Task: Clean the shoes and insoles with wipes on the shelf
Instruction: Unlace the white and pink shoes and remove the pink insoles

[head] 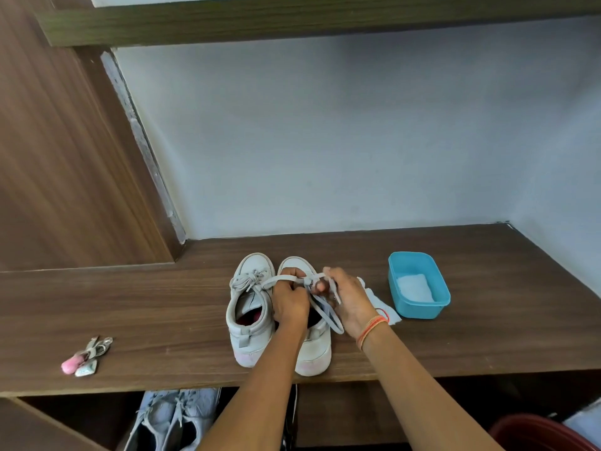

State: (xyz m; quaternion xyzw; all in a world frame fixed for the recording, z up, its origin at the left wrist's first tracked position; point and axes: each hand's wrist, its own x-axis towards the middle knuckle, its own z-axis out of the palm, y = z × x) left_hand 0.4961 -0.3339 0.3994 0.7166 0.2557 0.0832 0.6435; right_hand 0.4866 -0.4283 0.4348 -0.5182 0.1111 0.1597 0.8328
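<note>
Two pale grey sneakers stand side by side on the brown wooden shelf [162, 304], toes toward the wall. The left shoe [248, 315] has its laces tied in a bow and a dark red insole showing inside. Over the right shoe [313, 351], my left hand [289, 299] and my right hand [346, 297] each pinch a strand of its grey lace [328, 315], which loops down across the shoe opening. A used white wipe [377, 302] lies on the shelf just right of my right hand.
A blue plastic tub [422, 307] with folded white wipes inside stands at the right. A key bunch with a pink fob [84, 356] lies at the left front. Below the shelf sit another pair of light shoes [175, 415] and a dark red bin [536, 432].
</note>
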